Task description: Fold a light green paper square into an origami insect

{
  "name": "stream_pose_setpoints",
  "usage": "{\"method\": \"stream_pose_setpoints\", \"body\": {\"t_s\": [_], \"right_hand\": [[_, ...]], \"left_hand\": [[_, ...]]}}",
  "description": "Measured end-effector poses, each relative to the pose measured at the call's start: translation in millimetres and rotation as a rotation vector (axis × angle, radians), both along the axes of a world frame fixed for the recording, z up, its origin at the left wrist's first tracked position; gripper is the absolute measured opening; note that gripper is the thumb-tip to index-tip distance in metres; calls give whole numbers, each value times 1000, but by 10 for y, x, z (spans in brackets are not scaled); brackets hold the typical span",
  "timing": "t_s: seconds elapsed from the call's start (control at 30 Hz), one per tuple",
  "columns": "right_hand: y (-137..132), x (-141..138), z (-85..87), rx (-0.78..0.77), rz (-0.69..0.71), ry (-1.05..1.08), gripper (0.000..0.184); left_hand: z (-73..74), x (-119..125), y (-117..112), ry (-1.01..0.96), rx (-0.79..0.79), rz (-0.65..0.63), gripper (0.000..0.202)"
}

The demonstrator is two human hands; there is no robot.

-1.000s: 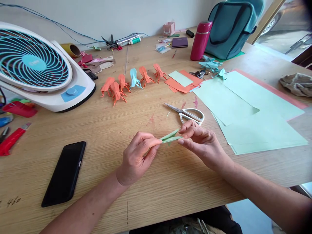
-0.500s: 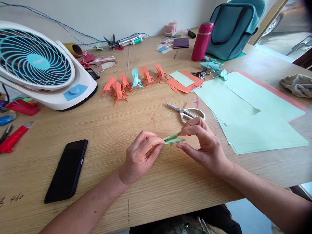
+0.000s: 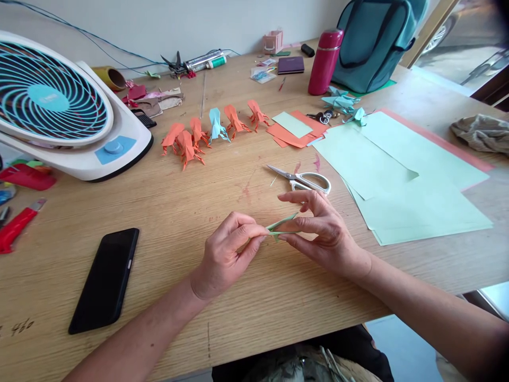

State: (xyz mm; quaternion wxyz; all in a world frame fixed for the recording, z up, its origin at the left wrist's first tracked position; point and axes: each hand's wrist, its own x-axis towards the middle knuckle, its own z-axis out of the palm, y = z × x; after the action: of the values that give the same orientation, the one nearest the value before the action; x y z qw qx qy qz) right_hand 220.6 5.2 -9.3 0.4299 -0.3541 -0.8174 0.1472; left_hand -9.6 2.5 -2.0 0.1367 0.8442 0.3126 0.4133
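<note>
I pinch a narrow folded green paper piece (image 3: 281, 227) just above the desk (image 3: 254, 297) between the fingers of my left hand (image 3: 225, 254) and right hand (image 3: 322, 231), with white-handled scissors (image 3: 304, 180) just beyond it.

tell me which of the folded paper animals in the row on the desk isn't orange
The light blue folded paper animal, standing mid-row. The orange ones flank it on both sides; it alone is blue.
</note>
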Motion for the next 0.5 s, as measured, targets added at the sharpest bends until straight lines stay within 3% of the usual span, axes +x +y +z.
{"method": "stream_pose_setpoints", "body": {"t_s": [0.23, 0.5], "right_hand": [[39, 43, 10, 12, 60, -7, 10], [22, 50, 22, -228, 42, 206, 11]], "left_hand": [[-12, -27, 6, 6, 1, -5, 22], [-10, -54, 26, 4, 33, 35, 22]]}}
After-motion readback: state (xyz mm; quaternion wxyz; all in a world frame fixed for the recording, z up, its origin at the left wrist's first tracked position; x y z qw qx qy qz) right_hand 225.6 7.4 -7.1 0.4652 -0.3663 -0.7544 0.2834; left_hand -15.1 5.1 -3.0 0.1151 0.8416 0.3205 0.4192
